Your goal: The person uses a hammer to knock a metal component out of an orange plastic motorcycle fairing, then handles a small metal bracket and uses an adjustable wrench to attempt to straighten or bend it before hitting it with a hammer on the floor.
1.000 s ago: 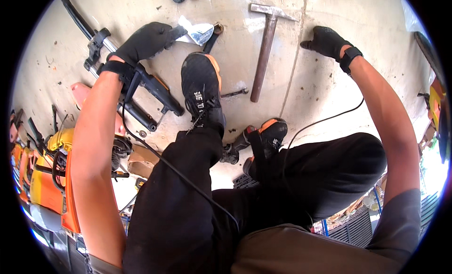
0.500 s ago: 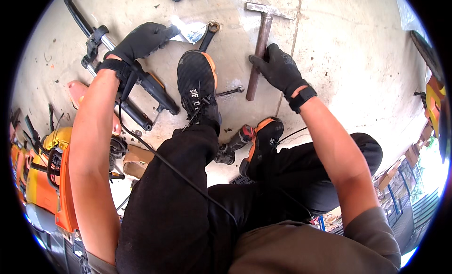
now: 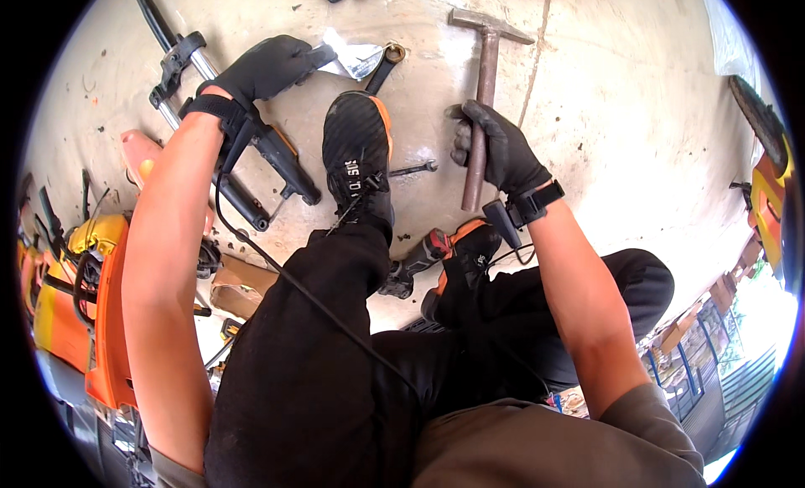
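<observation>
My right hand, in a black glove, is wrapped round the brown handle of a hammer with a grey metal head. The head points away from me, and the handle's end comes near my right shoe. My left hand, also gloved, is closed at the fingertips on a flat silvery piece whose kind I cannot make out. Right beside that piece is a black bar with a brass-coloured ring end; its lower end is hidden by my left shoe. A small wrench lies right of that shoe.
A suspension fork lies on the concrete floor at the left, partly under my left arm. A red and grey power tool is between my feet. Orange and yellow equipment stands at the left. A black cable crosses my left leg.
My right hand has closed round the hammer handle, beside which it was more open before. The hammer has shifted right and slightly toward me. My left hand still holds the silvery piece.
</observation>
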A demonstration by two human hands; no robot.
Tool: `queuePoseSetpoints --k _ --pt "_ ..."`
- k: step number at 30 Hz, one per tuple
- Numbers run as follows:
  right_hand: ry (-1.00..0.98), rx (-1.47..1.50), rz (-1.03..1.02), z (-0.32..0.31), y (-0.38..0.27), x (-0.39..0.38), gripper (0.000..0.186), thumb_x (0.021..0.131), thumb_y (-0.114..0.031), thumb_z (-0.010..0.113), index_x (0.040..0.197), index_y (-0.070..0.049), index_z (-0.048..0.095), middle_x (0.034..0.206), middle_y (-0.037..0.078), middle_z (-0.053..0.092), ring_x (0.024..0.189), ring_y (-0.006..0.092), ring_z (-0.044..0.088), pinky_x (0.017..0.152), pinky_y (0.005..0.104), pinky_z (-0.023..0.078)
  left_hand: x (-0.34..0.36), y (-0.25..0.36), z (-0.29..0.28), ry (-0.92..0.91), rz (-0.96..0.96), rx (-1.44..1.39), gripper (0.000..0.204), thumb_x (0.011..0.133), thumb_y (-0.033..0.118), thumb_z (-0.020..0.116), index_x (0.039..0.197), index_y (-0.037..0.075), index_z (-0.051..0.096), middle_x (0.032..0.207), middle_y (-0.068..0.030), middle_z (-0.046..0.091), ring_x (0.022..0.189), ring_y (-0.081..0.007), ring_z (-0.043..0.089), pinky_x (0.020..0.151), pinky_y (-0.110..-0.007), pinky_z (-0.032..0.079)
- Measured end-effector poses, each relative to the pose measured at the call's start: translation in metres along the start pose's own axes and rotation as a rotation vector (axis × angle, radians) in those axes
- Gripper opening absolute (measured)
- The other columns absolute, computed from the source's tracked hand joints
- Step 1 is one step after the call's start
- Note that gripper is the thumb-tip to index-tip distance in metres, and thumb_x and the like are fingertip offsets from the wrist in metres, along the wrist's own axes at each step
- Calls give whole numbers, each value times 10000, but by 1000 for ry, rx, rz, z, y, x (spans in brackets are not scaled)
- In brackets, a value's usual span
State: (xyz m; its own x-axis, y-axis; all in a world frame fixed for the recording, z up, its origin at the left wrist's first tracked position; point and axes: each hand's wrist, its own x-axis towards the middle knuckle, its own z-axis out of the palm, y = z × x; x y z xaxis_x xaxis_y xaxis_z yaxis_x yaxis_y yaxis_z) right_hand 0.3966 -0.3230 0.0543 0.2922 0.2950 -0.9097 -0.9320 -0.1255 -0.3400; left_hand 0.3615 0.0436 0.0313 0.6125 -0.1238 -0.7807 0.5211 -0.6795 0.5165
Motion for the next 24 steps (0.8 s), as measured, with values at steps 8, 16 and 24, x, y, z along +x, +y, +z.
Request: queuePoseSetpoints --k 8,16,24 --pt "108 -386 -262 32 -3 -45 213 962 -227 617 943 -19 574 691 23 552 537 118 546 495 289 457 -3 6 1 25 -2 -24 590 932 567 517 751 18 636 643 -62 585 598 -180 546 609 -340 455" --pt "217 -933 -391 25 29 -55 287 952 -284 648 831 -41 555 603 78 595 531 190 595 517 347 458 0 -7 8 81 98 62 606 944 575 519 790 6 655 648 -74 588 591 -191 544 626 -354 453" --pt "235 -1071 -514 20 22 -40 309 948 -306 663 821 -49 549 580 87 572 502 227 579 502 370 446 -2 1 14 115 4 71 625 936 597 516 729 26 663 654 -86 630 620 -206 588 639 -365 477"
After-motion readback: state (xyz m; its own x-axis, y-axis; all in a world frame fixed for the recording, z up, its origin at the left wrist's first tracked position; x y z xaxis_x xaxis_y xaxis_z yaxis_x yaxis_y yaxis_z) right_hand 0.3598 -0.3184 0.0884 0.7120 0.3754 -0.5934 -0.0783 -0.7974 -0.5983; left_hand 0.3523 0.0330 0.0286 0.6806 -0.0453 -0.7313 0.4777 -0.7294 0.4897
